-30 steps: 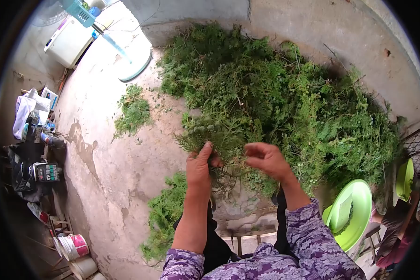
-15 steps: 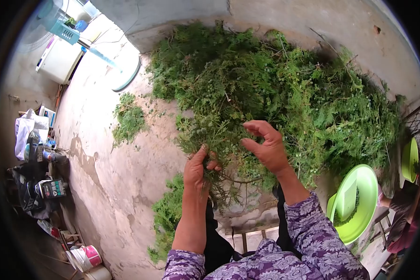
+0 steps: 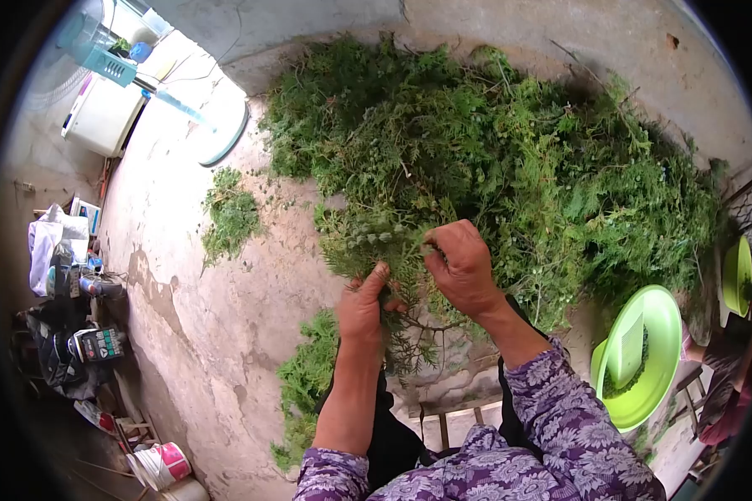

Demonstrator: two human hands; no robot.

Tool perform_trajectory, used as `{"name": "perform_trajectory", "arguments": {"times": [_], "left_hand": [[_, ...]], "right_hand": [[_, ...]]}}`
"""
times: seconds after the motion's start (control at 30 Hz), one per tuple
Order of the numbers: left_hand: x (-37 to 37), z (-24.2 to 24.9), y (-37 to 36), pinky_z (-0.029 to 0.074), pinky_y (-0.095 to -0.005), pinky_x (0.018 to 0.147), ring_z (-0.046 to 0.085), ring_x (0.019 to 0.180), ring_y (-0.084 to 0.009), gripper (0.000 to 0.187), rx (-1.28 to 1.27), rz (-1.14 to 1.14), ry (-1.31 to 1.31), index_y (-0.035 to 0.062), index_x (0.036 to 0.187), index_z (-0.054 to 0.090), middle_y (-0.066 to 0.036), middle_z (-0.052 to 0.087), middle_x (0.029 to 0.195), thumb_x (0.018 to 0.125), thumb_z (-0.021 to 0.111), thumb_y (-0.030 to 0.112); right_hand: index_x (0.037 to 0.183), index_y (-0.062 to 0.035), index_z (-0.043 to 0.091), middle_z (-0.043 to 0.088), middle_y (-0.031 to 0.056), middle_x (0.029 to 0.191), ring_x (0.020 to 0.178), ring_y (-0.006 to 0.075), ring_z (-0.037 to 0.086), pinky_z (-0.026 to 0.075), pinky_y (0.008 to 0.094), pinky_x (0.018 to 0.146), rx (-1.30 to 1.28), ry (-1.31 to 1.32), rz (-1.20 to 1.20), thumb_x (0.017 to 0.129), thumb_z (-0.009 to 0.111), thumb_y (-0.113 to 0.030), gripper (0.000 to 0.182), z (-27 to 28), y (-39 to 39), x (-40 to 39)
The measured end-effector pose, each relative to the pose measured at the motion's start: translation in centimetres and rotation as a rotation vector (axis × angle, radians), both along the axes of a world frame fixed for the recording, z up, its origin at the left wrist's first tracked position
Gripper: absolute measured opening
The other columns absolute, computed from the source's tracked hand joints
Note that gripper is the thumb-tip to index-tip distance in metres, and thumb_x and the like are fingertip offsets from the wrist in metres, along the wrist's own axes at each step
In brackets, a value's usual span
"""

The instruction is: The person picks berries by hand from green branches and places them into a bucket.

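My left hand (image 3: pixel 362 307) is closed around the stem of a cypress branch (image 3: pixel 374 240), held upright in front of me. Round green cones cluster near its top, and some of its twigs hang below the hand. Just to the right, my right hand (image 3: pixel 464 265) is closed in a pinch, its fingertips at the edge of the foliage. What sits between those fingertips is too small to make out. Behind both hands spreads a large heap of cut cypress branches (image 3: pixel 476 142).
A green basin (image 3: pixel 664 367) holding small green pieces stands at right, near another person's sleeve (image 3: pixel 727 417). Smaller cypress piles (image 3: pixel 231 215) lie on the concrete floor (image 3: pixel 200 334). A fan stand (image 3: pixel 226 138) is at upper left; a white bucket (image 3: pixel 154 466) stands at lower left.
My right hand has moved slightly left toward the branch, and its spread fingers have closed into a pinch. My left hand still grips the stem, now a little further right.
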State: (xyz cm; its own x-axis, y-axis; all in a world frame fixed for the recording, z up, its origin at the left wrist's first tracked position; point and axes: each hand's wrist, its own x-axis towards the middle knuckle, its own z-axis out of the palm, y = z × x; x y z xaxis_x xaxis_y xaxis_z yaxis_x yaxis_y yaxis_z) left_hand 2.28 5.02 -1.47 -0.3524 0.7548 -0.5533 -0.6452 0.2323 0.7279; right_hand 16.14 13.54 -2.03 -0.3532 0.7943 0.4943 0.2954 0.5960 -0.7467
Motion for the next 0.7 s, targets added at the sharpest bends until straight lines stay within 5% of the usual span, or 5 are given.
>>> {"name": "perform_trajectory", "arguments": {"times": [0.1,0.17,0.2,0.37,0.7], "left_hand": [[-0.5,-0.8,-0.6,0.037,-0.0304,0.048,0.039,0.048,-0.0133,0.016,0.042,0.041,0.06,0.0071,0.08,0.051,-0.007,0.052,0.065,0.088,0.048,0.02],[-1.6,-0.6,-1.0,0.037,-0.0297,0.048,0.038,0.048,-0.0125,0.021,0.195,-0.019,-0.161,0.0074,0.077,0.05,-0.005,0.05,0.061,0.089,0.046,0.023],[-1.8,-0.7,-1.0,0.037,-0.0297,0.048,0.038,0.048,-0.0125,0.021,0.197,-0.015,-0.16,0.0074,0.077,0.05,-0.005,0.05,0.061,0.089,0.046,0.023],[-2.1,-2.4,-1.0,0.034,-0.0293,0.049,0.037,0.048,-0.0121,0.011,0.252,0.007,-0.617,0.007,0.09,0.053,-0.005,0.053,0.067,0.087,0.044,0.013],[-1.8,-1.4,-0.5,0.034,-0.0283,0.049,0.037,0.046,-0.0107,0.01,0.241,-0.036,-0.53,0.0088,0.093,0.051,-0.002,0.052,0.067,0.087,0.045,0.015]], "right_hand": [[0.079,-0.0035,0.056,0.057,0.0065,0.071,0.068,0.0208,0.054,0.044,0.0325,0.061,-0.124,0.057,-0.215,0.074,0.058,-0.005,0.005,-1.9,1.9,1.3],[0.083,-0.0041,0.054,0.058,0.0032,0.073,0.068,0.012,0.057,0.048,0.0257,0.06,-1.051,0.702,-0.131,0.081,0.053,-0.007,0.004,-2.1,3.7,3.1],[0.088,-0.0042,0.051,0.057,0.0043,0.077,0.07,0.0113,0.058,0.051,0.0239,0.06,-1.171,0.735,-0.062,0.081,0.051,-0.004,0.007,-1.9,3.6,3.1],[0.098,-0.0035,0.048,0.055,0.0055,0.088,0.076,0.0142,0.059,0.052,0.0264,0.064,-1.42,0.758,0.36,0.081,0.046,-0.001,0.018,-2.0,2.0,1.2],[0.117,-0.0049,0.043,0.053,0.0057,0.108,0.095,0.0144,0.055,0.047,0.0299,0.082,-1.366,0.862,0.684,0.08,0.052,-0.002,0.039,-0.9,0.7,0.1]]}}
